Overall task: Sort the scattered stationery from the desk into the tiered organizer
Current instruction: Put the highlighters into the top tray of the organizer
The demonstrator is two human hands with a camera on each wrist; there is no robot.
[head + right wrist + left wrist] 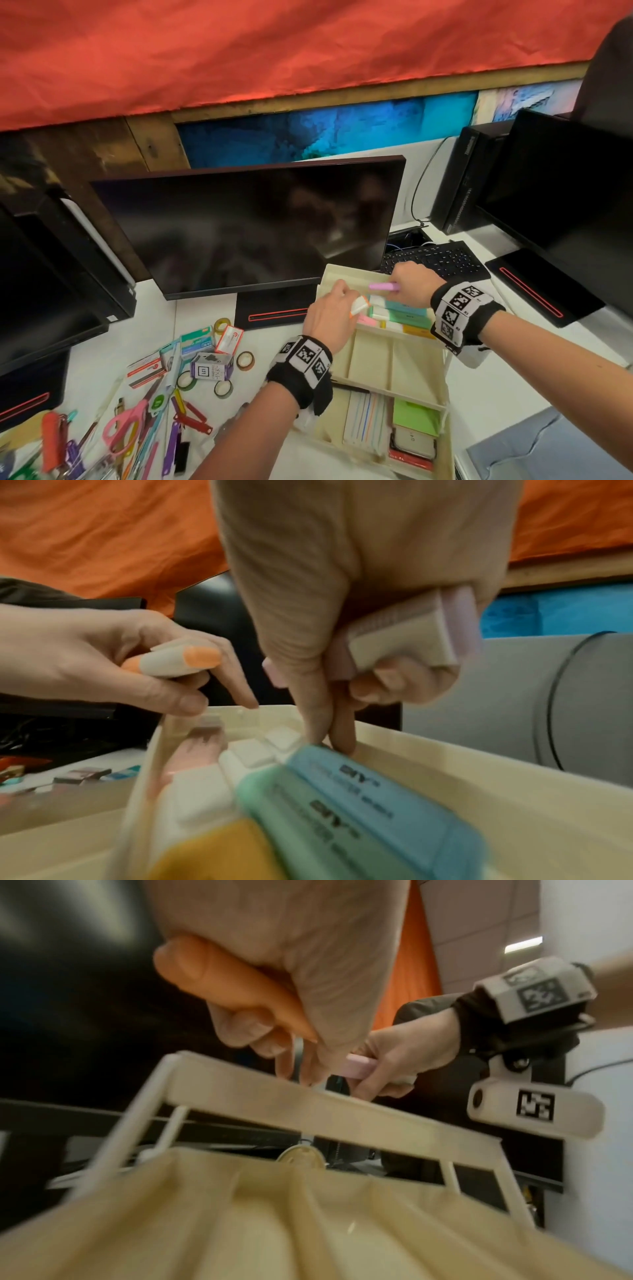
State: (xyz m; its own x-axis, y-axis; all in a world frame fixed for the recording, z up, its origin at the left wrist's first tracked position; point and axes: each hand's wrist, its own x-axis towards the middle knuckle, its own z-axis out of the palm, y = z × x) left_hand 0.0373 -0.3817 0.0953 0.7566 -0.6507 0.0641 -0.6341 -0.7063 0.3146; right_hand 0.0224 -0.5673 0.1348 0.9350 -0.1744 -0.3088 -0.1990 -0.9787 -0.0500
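The cream tiered organizer (394, 394) stands right of the monitor; its top tier (428, 753) holds several highlighters, among them a blue one (377, 791), a green one (308, 813) and a yellow one (212, 853). My left hand (337, 303) grips an orange-and-white highlighter (359, 305) (185, 661) over the tier's left end. My right hand (399, 286) holds a lilac highlighter (383, 286) (411, 634) in its curled fingers, while two straight fingers (322, 723) touch the far end of the blue one. In the left wrist view the lilac highlighter (359, 1066) shows beyond the organizer's rim (308, 1104).
Loose stationery lies on the desk at lower left: pink scissors (123, 428), tape rolls (246, 360), small boxes (197, 344), pens and clips. A dark monitor (239, 226) stands just behind the organizer, a keyboard (442, 258) to its right. The bottom tier holds sticky notes (414, 416).
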